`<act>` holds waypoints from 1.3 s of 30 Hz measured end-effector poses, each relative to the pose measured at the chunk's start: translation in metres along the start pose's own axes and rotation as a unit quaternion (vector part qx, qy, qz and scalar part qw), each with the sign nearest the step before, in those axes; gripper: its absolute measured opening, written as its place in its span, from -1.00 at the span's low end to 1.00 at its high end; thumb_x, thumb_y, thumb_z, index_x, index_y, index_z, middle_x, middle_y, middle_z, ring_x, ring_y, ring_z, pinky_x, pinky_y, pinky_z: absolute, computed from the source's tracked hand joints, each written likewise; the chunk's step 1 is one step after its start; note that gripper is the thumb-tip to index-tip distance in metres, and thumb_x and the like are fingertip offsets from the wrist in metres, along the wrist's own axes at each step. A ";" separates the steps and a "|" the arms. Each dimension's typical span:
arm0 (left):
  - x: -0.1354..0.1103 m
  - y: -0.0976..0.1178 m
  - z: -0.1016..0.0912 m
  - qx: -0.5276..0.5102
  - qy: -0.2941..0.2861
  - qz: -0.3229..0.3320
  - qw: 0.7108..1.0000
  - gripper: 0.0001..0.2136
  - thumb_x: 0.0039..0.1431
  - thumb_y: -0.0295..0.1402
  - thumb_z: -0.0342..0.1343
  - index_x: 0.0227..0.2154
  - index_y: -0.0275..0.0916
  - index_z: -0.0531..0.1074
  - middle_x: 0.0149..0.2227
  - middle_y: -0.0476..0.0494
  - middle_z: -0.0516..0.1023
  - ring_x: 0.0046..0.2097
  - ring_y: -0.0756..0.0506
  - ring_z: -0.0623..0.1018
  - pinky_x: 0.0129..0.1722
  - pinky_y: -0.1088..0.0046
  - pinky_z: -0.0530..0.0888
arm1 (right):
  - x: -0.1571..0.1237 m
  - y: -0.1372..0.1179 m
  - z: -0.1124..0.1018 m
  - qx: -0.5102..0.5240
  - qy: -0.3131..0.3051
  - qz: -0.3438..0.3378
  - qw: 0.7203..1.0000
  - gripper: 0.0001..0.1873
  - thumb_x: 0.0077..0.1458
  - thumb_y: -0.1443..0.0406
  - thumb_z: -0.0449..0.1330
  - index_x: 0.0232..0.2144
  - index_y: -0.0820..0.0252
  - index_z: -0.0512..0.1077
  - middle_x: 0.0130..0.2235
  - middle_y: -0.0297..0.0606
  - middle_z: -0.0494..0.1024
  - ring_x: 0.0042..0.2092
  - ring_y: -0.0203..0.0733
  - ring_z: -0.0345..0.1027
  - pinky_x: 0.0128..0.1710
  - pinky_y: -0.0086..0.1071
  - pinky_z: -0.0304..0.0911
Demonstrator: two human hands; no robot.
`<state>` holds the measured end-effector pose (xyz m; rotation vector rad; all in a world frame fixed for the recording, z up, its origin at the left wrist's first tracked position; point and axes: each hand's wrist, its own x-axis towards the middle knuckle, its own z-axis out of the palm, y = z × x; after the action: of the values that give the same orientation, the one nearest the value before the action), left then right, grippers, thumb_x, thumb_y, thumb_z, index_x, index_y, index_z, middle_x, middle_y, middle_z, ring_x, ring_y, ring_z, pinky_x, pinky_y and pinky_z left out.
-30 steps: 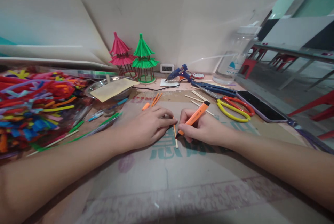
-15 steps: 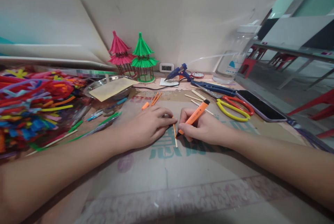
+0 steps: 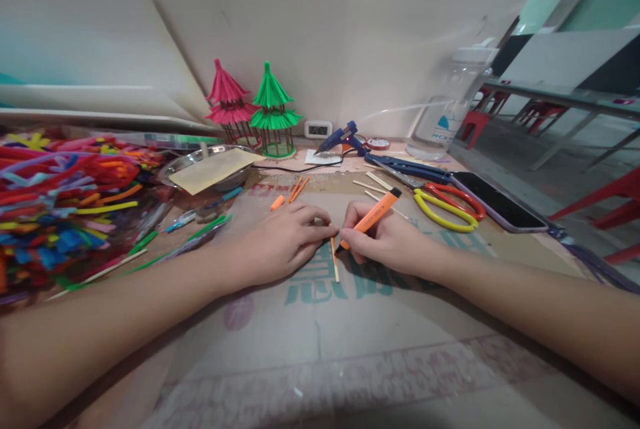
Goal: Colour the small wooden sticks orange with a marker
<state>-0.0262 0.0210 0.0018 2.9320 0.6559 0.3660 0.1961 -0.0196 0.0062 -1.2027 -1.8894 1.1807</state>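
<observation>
My right hand (image 3: 377,239) is closed around an orange marker (image 3: 371,218), its black tip low against a thin wooden stick (image 3: 336,268). The stick lies on the cardboard, orange along its far part and pale at the near end. With the fingertips of my left hand (image 3: 295,242) the far end of the stick is pinned down. An orange marker cap (image 3: 277,202) and several orange-coloured sticks (image 3: 299,189) lie just beyond that hand. Past my right hand are several pale sticks (image 3: 377,182).
Scissors (image 3: 445,216) and a phone (image 3: 500,201) lie at the right, before a water bottle (image 3: 445,116). A glue gun (image 3: 340,138) and pink and green pipe-cleaner pagodas (image 3: 275,112) stand at the back. Pipe cleaners (image 3: 65,202) and a metal bowl (image 3: 173,166) fill the left.
The marker tip has shifted slightly away from me along the stick, towards my left fingertips. My left hand and the stick keep their places.
</observation>
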 end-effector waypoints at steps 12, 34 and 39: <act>0.000 -0.002 -0.001 -0.010 0.007 0.009 1.000 -0.64 0.40 -0.43 -0.11 0.09 -0.21 0.51 0.05 -0.27 0.50 0.06 -0.21 0.48 0.10 0.15 0.43 | 0.004 0.002 -0.001 -0.008 0.046 -0.001 0.999 -0.84 0.18 0.24 0.16 -0.42 0.09 0.26 -0.60 -0.48 0.39 -0.56 -0.32 0.24 -0.54 -0.44 0.13; 0.001 0.003 -0.002 -0.041 0.027 -0.028 0.998 -0.72 0.38 -0.42 -0.07 0.05 -0.27 0.46 0.03 -0.26 0.55 0.07 -0.18 0.51 0.13 0.17 0.43 | 0.007 0.004 -0.002 -0.025 0.047 -0.014 0.998 -0.82 0.24 0.22 0.13 -0.40 0.08 0.25 -0.57 -0.47 0.40 -0.52 -0.30 0.27 -0.50 -0.42 0.17; 0.001 0.003 -0.001 -0.023 0.023 -0.022 0.999 -0.71 0.40 -0.39 -0.09 0.02 -0.25 0.50 0.06 -0.25 0.54 0.09 -0.19 0.50 0.15 0.15 0.41 | 0.007 0.005 -0.002 -0.049 0.064 -0.015 0.997 -0.84 0.23 0.24 0.14 -0.40 0.08 0.27 -0.56 -0.45 0.40 -0.51 -0.29 0.27 -0.49 -0.41 0.17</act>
<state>-0.0248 0.0192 0.0037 2.8691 0.7061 0.4405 0.1969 -0.0111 0.0029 -1.2675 -1.8791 0.9816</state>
